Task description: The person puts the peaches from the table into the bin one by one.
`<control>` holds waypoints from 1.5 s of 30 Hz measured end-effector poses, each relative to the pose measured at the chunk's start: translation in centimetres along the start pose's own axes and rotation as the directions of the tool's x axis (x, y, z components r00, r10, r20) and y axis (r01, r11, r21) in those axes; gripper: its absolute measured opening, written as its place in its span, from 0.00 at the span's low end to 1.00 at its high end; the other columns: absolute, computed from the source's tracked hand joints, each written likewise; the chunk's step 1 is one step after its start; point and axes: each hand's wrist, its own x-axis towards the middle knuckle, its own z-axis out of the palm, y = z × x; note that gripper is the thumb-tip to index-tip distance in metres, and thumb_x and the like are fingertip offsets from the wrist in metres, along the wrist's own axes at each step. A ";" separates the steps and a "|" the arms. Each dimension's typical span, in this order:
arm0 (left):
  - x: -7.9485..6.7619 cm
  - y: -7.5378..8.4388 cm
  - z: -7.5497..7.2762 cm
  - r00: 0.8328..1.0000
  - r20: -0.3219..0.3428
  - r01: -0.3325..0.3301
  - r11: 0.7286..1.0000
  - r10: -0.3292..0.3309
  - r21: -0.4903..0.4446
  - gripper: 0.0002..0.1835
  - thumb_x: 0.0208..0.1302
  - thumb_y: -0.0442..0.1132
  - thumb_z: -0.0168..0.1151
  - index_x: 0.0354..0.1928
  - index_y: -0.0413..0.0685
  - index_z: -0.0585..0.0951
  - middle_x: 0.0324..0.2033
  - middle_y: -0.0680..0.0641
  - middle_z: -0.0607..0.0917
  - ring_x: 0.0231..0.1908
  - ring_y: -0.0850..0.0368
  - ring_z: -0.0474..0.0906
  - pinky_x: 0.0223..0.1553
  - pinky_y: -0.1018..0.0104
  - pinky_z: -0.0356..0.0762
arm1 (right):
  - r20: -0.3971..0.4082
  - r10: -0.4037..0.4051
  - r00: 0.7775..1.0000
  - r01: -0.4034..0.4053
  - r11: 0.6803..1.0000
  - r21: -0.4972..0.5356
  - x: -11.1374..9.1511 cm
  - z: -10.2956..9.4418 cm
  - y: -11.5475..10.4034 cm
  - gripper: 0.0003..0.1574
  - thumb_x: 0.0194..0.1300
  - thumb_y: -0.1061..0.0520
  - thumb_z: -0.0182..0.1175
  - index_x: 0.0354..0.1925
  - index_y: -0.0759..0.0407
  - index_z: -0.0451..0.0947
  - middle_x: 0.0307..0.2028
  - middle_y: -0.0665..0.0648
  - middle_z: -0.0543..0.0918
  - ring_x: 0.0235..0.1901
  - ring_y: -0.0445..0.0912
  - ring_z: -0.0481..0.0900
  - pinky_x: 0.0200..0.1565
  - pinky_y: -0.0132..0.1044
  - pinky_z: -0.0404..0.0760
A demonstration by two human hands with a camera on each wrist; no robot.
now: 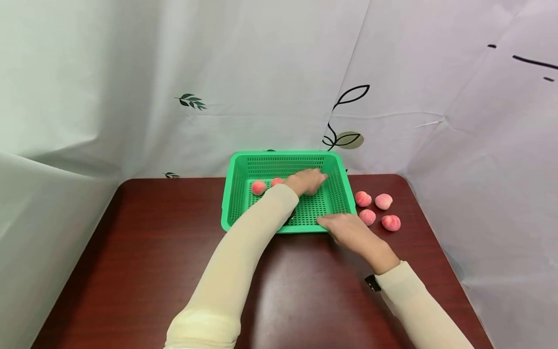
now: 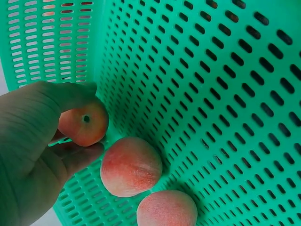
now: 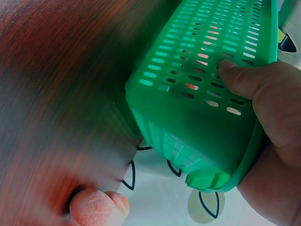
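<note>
A green slotted plastic basket (image 1: 283, 154) stands on the table in the head view. My left hand (image 1: 310, 181) reaches down inside it, toward the right back. The left wrist view shows that hand's thumb and fingers curled round a peach (image 2: 87, 123) low in a corner. Beside this fruit, two more peaches (image 2: 131, 167) lie along the slotted wall. My right hand (image 1: 352, 233) grips the basket at its front right corner. In the right wrist view its thumb (image 3: 240, 80) presses on the outer wall, while its other fingers are hidden behind the rim.
Several loose peaches (image 1: 367, 217) lie on the dark red wooden table (image 1: 174, 271), just right of the basket. White sheeting (image 1: 261, 72) with leaf prints hangs behind and along both sides of the table.
</note>
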 end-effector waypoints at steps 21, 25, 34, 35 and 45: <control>0.0 -0.3 0.9 0.999 0.045 -0.018 0.997 0.015 0.072 0.23 0.80 0.34 0.49 0.73 0.50 0.70 0.69 0.41 0.75 0.68 0.46 0.73 0.66 0.56 0.73 | 0.007 -0.002 1.000 0.002 1.000 0.002 0.1 0.0 -0.1 0.17 0.62 0.69 0.64 0.31 0.50 0.68 0.23 0.47 0.73 0.25 0.45 0.77 0.29 0.38 0.75; 0.0 -0.1 0.9 0.999 0.046 -0.011 0.997 0.008 0.075 0.25 0.80 0.34 0.49 0.76 0.50 0.67 0.72 0.40 0.71 0.71 0.44 0.70 0.70 0.54 0.70 | 0.003 0.000 1.000 0.000 1.000 0.002 0.1 0.0 -0.1 0.17 0.62 0.69 0.64 0.31 0.50 0.68 0.23 0.47 0.73 0.25 0.45 0.78 0.29 0.38 0.75; -0.1 0.0 0.8 0.998 0.053 0.020 0.999 -0.022 0.046 0.28 0.83 0.37 0.43 0.81 0.50 0.59 0.76 0.38 0.65 0.75 0.43 0.65 0.73 0.53 0.67 | 0.003 0.003 1.000 -0.003 1.000 -0.003 0.1 -0.1 -0.3 0.17 0.63 0.68 0.63 0.31 0.50 0.69 0.23 0.47 0.73 0.24 0.44 0.77 0.27 0.37 0.73; -0.2 -0.1 0.8 0.998 0.056 0.024 0.999 -0.026 0.039 0.28 0.83 0.38 0.43 0.81 0.51 0.58 0.76 0.38 0.64 0.74 0.44 0.65 0.72 0.53 0.67 | 0.002 0.001 1.000 -0.001 1.000 -0.002 0.1 -0.1 -0.3 0.17 0.63 0.68 0.63 0.31 0.50 0.69 0.23 0.47 0.73 0.24 0.44 0.77 0.27 0.37 0.73; -2.2 -0.8 -0.9 0.998 0.026 0.057 0.998 -0.056 -0.023 0.33 0.82 0.47 0.44 0.82 0.52 0.51 0.79 0.37 0.59 0.74 0.40 0.64 0.71 0.50 0.69 | 0.019 0.004 1.000 -0.004 1.000 0.023 0.1 -0.2 -0.1 0.18 0.65 0.68 0.63 0.30 0.49 0.66 0.22 0.45 0.69 0.23 0.41 0.70 0.28 0.33 0.69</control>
